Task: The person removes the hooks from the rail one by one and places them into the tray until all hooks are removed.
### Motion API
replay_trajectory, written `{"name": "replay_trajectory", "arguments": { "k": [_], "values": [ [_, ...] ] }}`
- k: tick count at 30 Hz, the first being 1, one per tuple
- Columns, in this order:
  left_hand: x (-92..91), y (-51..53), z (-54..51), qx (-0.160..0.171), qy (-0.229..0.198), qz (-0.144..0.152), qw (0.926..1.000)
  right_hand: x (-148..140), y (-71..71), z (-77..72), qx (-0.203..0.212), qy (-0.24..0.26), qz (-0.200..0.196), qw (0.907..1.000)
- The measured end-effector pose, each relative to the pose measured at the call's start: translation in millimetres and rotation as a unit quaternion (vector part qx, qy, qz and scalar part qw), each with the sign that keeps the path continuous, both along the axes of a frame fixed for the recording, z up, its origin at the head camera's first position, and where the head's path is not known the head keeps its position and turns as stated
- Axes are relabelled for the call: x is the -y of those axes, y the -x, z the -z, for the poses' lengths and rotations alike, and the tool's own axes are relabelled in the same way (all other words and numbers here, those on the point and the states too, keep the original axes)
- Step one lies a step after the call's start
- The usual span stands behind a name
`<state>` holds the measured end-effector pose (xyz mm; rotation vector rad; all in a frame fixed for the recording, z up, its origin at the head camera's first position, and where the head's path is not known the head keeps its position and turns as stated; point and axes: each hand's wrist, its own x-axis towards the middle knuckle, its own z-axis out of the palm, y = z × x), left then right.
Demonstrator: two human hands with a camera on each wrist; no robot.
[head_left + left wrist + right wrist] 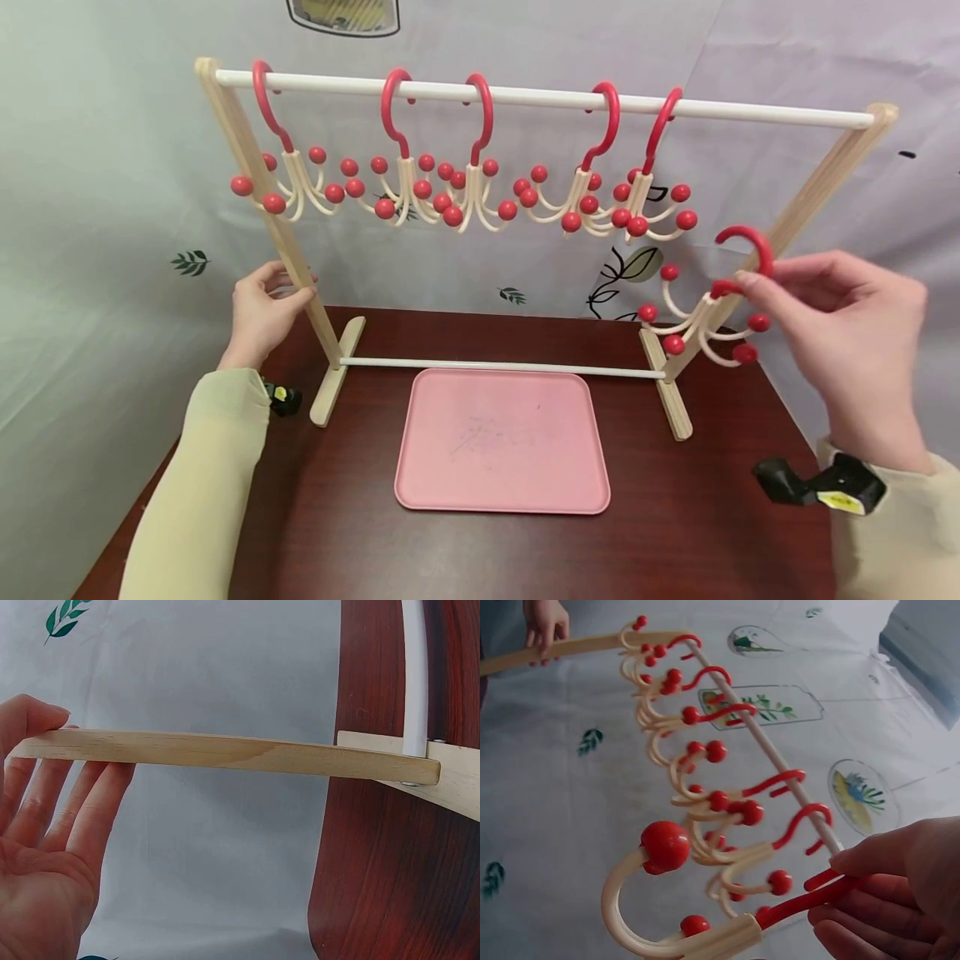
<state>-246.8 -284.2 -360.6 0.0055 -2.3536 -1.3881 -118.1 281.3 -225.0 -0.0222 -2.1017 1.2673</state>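
My left hand (258, 310) grips the left wooden post (283, 237) of a small rack, thumb on one side and fingers on the other; the left wrist view shows this post (232, 753) closely. My right hand (855, 333) pinches the red hook of a multi-arm hanger (762, 248), whose cream arms end in red balls. In the head view this hanger is below the white top rail (765, 112), in front of the right post (813, 193). Several similar hangers, among them the leftmost hanger (296, 179), hang from that rail by their red hooks.
A pink tray (502, 442) lies on the dark wood table (345, 500), between the rack's left foot (337, 375) and right foot (673, 404). A white lower bar (495, 365) joins the two sides. Behind stands a pale cloth (450, 275) with leaf prints.
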Motion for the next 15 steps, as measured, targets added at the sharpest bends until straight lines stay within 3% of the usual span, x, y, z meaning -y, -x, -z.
{"name": "replay_trajectory", "arguments": {
  "k": [10, 15],
  "values": [
    [1.5, 0.4, 0.9, 0.005, -0.004, 0.006, 1.0, 24.2, 5.1, 50.1, 0.071, -0.039, -0.08, 0.9935],
    [2.9, 0.1, 0.1, 0.004, -0.002, 0.013, 0.9999, 43.5, 11.1, 79.6, 0.095, -0.034, -0.152, 0.9833]
  ]
}}
